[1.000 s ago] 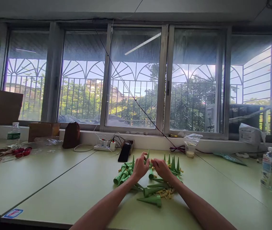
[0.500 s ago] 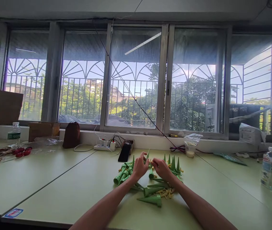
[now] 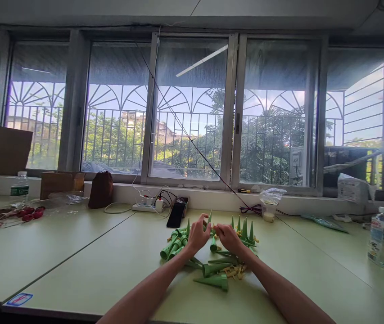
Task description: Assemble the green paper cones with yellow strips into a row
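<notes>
My left hand (image 3: 199,234) is closed around a green plastic cone (image 3: 210,217), whose pointed tip sticks up above the fingers. Just to its right, my right hand (image 3: 227,236) makes a pinch near the cone; whatever sits in those fingertips is too small and hidden to name. Green cones and tubes (image 3: 174,245) lie heaped beside the left wrist. Several cones (image 3: 244,230) stand upright past the right hand. Between the forearms are a lying cone (image 3: 214,281) and a small pile of yellow plastic pieces (image 3: 235,272).
A black phone (image 3: 176,213) leans near a white power strip (image 3: 144,207) at the back. A plastic cup with a bag (image 3: 268,207) stands behind the cones. A clear bottle (image 3: 382,238) is at the right, a brown bag (image 3: 101,191) at the left, red balls (image 3: 29,214) farther left.
Both hands stay in almost the same place. The cone in my left hand has shifted very slightly to the right.
</notes>
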`<control>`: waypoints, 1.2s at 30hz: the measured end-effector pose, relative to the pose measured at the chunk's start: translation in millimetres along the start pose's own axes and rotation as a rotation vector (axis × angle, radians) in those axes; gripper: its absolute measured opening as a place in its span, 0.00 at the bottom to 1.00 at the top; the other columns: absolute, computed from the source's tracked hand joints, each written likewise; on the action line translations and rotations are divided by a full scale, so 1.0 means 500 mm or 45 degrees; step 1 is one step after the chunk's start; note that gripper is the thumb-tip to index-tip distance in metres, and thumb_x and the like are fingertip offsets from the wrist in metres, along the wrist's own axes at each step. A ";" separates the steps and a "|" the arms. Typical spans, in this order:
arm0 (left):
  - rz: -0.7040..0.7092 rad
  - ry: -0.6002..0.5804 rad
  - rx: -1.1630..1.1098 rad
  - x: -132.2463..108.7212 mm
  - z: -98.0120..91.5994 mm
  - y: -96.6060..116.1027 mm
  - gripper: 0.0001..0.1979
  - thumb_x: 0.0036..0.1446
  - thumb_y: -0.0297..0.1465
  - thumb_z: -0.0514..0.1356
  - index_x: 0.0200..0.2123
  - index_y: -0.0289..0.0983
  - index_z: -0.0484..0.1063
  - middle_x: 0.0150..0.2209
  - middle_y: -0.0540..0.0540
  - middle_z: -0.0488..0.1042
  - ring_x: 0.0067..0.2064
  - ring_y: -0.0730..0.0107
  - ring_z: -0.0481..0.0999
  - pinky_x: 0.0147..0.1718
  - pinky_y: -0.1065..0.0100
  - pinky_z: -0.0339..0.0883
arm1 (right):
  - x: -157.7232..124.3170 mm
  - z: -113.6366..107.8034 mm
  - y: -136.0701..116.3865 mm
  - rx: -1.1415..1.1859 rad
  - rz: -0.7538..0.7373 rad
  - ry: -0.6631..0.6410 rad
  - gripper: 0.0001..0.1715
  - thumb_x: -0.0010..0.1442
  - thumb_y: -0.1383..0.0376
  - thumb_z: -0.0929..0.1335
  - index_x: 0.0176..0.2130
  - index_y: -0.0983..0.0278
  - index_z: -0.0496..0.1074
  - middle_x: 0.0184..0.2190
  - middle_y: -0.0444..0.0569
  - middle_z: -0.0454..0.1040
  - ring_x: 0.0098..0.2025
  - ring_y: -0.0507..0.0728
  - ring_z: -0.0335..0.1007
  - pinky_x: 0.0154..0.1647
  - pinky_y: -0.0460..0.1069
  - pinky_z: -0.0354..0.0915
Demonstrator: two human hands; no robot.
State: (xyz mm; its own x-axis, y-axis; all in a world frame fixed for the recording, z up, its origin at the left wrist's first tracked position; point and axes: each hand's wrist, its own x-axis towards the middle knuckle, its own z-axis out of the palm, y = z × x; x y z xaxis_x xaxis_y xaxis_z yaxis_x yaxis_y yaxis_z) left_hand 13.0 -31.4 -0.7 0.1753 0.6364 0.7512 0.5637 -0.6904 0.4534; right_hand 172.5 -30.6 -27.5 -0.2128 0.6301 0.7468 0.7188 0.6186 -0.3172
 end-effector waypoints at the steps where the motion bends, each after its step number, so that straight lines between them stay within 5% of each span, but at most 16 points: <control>1: 0.003 -0.006 -0.004 0.000 0.000 0.000 0.12 0.58 0.32 0.53 0.45 0.38 0.67 0.27 0.50 0.74 0.28 0.68 0.74 0.30 0.69 0.61 | 0.000 0.000 0.000 0.012 0.006 0.000 0.24 0.67 0.61 0.58 0.21 0.63 0.64 0.17 0.44 0.66 0.21 0.51 0.54 0.25 0.47 0.46; 20: 0.046 -0.005 0.005 -0.007 0.008 -0.005 0.12 0.59 0.32 0.52 0.46 0.38 0.64 0.29 0.51 0.72 0.28 0.70 0.72 0.29 0.71 0.59 | 0.007 0.003 0.001 0.148 0.069 -0.017 0.28 0.66 0.56 0.55 0.18 0.63 0.58 0.15 0.41 0.58 0.21 0.50 0.48 0.24 0.47 0.45; 36: -0.039 -0.008 0.056 0.000 0.011 -0.007 0.13 0.57 0.32 0.54 0.47 0.38 0.64 0.26 0.52 0.72 0.29 0.67 0.73 0.33 0.68 0.61 | 0.007 -0.014 -0.018 0.267 0.286 0.059 0.31 0.69 0.54 0.53 0.19 0.61 0.62 0.13 0.45 0.63 0.17 0.52 0.59 0.24 0.48 0.56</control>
State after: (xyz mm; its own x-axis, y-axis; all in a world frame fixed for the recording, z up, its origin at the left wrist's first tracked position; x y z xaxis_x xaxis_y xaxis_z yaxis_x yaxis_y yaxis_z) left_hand 15.5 -27.0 -4.8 0.1622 0.6595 0.7340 0.6040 -0.6546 0.4547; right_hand 170.0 -37.3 -18.1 -0.0298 0.7430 0.6686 0.5913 0.5525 -0.5875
